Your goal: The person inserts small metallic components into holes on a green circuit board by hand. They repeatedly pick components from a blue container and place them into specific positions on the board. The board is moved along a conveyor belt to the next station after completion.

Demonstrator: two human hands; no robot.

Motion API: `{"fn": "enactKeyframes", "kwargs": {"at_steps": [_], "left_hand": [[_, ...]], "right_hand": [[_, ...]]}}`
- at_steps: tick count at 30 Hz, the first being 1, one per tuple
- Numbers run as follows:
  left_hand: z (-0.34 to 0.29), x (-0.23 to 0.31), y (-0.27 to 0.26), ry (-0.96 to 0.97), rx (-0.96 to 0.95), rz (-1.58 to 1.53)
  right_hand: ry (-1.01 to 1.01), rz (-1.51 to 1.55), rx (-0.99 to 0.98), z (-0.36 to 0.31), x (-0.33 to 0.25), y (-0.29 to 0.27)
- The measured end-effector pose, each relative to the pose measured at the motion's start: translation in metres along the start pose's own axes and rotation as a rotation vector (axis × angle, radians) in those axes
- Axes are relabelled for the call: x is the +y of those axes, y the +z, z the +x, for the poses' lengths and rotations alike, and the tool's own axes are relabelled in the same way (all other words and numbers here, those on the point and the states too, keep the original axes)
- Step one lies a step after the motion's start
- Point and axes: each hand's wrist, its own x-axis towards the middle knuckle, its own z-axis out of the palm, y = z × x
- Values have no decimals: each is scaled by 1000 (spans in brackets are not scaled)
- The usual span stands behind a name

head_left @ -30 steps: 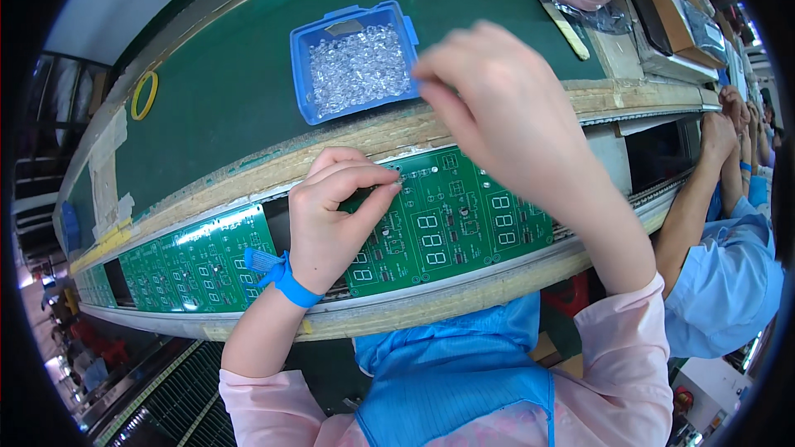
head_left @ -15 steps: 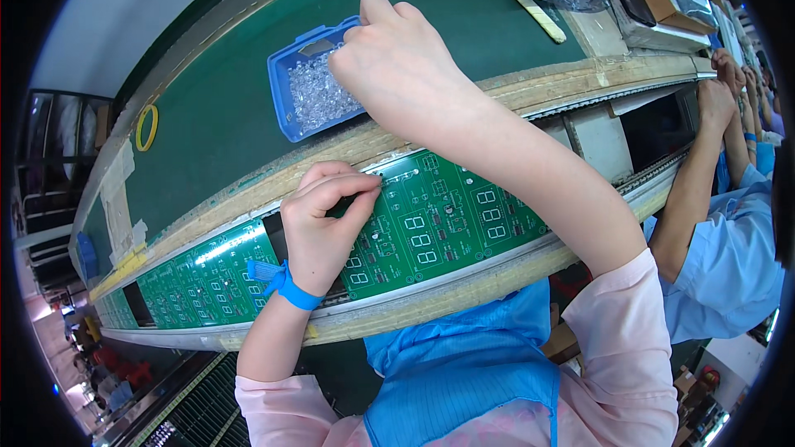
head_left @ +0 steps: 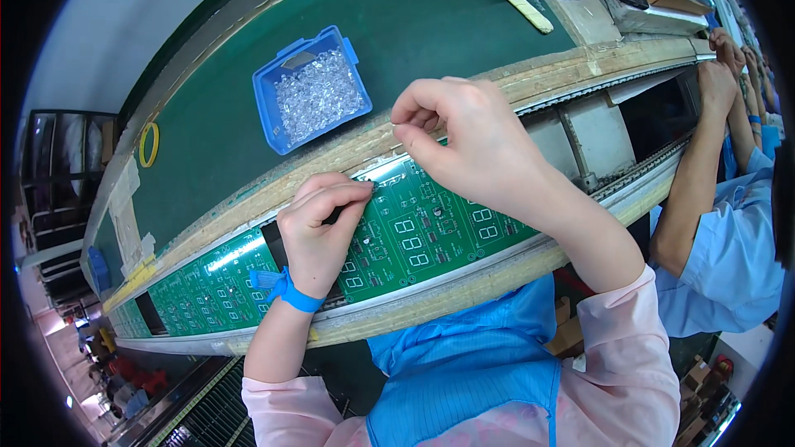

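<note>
My left hand (head_left: 315, 228), with a blue strap round its wrist, rests at the top left corner of a green circuit board (head_left: 406, 240). Its thumb and forefinger are pinched at the board's upper edge; whatever is between them is too small to make out. Over the upper part of the same board hovers my right hand (head_left: 472, 136), thumb and forefinger together, with perhaps a tiny pale piece at the tips. Beyond the wooden rail, a blue tray (head_left: 267, 116) holds many small clear parts (head_left: 319, 99).
More green boards (head_left: 207, 285) lie along the rail track to the left. A wooden rail (head_left: 546, 83) runs behind the track. On the green bench are a yellow ring (head_left: 149, 145) and a pale-handled tool (head_left: 526, 10). A co-worker's arm (head_left: 691, 174) is at the right.
My right hand has come back from the tray toward me, down over the board, leaving the tray in full view. My left hand stays pinched at the board's corner.
</note>
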Motion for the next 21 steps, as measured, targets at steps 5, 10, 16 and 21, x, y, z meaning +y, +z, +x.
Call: {"fn": "enactKeyframes", "kwargs": {"at_steps": [5, 10, 16, 21], "left_hand": [[-1, 1, 1, 18, 11, 58], [0, 5, -2, -6, -35, 62], [2, 6, 0, 9, -13, 79], [5, 12, 2, 28, -37, 155]], "right_hand": [[-29, -17, -15, -7, 7, 4], [-29, -44, 31, -7, 2, -1], [-49, -66, 59, -8, 0, -4], [-56, -57, 69, -8, 0, -5]]}}
